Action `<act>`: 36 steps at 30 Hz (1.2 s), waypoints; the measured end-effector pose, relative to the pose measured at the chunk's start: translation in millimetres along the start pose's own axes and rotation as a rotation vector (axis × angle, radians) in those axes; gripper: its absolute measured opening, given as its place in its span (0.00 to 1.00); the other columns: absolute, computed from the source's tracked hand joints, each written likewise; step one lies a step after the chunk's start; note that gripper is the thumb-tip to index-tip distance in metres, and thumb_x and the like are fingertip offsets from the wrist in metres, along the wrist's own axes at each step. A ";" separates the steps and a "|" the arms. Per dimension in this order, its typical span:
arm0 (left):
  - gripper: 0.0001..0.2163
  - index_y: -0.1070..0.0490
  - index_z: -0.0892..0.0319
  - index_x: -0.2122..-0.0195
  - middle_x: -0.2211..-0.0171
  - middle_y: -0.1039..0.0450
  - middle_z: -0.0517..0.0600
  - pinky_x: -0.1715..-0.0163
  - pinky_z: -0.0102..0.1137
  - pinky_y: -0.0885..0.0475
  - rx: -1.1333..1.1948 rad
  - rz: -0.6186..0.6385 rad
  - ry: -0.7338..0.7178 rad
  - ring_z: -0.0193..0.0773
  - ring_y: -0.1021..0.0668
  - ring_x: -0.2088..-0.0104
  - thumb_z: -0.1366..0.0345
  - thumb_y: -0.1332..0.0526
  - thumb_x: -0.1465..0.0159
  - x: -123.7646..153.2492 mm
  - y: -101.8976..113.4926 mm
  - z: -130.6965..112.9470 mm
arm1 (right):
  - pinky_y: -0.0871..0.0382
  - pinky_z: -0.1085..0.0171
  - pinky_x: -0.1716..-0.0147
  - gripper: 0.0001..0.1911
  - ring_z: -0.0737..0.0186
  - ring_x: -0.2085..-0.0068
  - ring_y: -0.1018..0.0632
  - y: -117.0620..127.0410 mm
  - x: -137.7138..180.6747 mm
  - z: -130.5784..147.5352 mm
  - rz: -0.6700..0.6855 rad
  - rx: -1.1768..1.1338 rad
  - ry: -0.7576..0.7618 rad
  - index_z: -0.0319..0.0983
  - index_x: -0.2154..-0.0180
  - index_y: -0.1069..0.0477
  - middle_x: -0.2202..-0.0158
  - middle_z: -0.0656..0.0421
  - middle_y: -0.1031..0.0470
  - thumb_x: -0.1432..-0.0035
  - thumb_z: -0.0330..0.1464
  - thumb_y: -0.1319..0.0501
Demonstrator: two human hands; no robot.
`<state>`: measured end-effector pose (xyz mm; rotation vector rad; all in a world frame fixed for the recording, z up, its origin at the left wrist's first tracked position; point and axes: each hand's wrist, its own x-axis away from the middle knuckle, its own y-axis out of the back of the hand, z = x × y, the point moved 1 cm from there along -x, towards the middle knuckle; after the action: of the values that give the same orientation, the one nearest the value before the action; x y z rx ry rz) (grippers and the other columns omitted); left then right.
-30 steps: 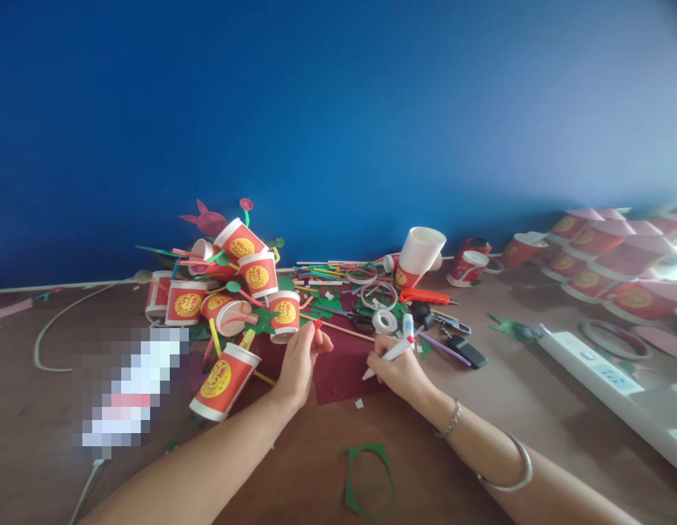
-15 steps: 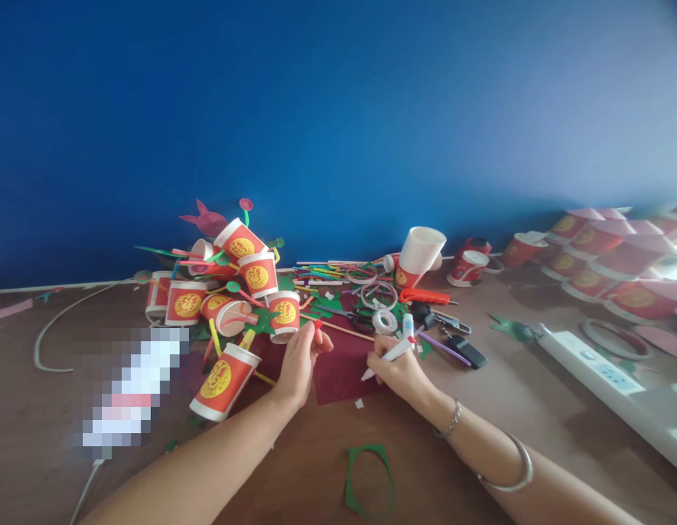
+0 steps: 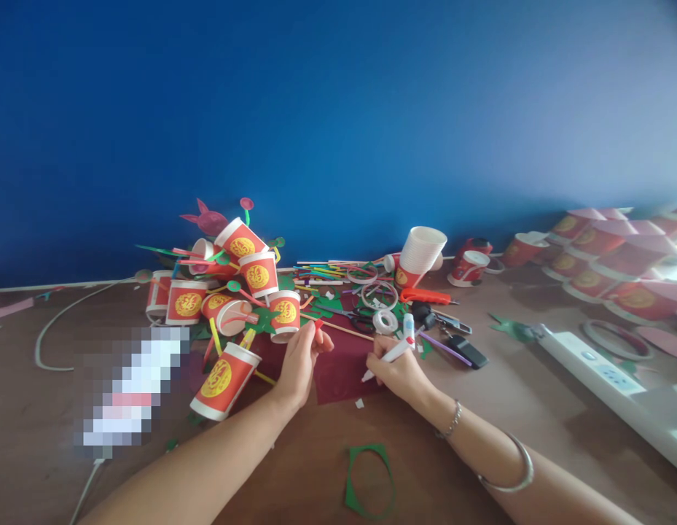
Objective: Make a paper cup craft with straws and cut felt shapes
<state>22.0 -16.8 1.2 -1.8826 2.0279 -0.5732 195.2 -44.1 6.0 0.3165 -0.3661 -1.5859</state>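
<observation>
Marker (image 3: pixel 393 352), white with a red tip, sits in the right hand (image 3: pixel 401 375), pinched pen-fashion, a grip that suits fine control, above the dark red sheet (image 3: pixel 332 378) on the table (image 3: pixel 294 459). Its long axis slants, tip pointing leftward and toward the person; tip contact is hard to tell. The left hand (image 3: pixel 299 364) pinches a red cap (image 3: pixel 318 326), probably so it isn't mislaid. Beyond lie a tape roll (image 3: pixel 376 321) and leaning stacked cups (image 3: pixel 422 254).

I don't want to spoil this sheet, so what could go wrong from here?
The right hand holds an uncapped marker over the dark red sheet; a slip could leave a stray mark. The left hand pinches a small red piece, which might drop. The left forearm could knock the tilted cup beside it.
</observation>
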 end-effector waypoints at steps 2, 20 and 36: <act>0.15 0.37 0.58 0.79 0.79 0.31 0.46 0.67 0.30 0.34 -0.001 0.005 -0.004 0.34 0.29 0.74 0.56 0.43 0.39 0.0 -0.1 -0.2 | 0.45 0.70 0.85 0.11 0.69 0.85 0.35 0.0 0.3 0.4 0.014 -0.001 -0.009 0.42 0.83 0.48 0.90 0.67 0.40 0.58 0.33 0.45; 0.15 0.37 0.58 0.79 0.79 0.32 0.45 0.62 0.33 0.32 0.008 -0.001 0.008 0.34 0.29 0.73 0.54 0.42 0.40 0.3 -0.5 -1.4 | 0.45 0.69 0.84 0.10 0.69 0.85 0.36 0.4 -0.5 1.2 0.008 -0.001 0.004 0.42 0.83 0.48 0.90 0.67 0.40 0.58 0.32 0.46; 0.16 0.37 0.58 0.79 0.79 0.32 0.45 0.63 0.33 0.31 0.004 0.001 0.004 0.34 0.29 0.74 0.54 0.41 0.40 0.7 -0.6 -1.2 | 0.44 0.70 0.84 0.10 0.70 0.85 0.35 0.6 -0.1 5.2 -0.024 -0.006 0.001 0.42 0.83 0.48 0.89 0.66 0.37 0.57 0.33 0.45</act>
<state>21.8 -17.4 2.6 -1.8794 2.0285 -0.5812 193.6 -43.8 11.0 0.3185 -0.3579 -1.6103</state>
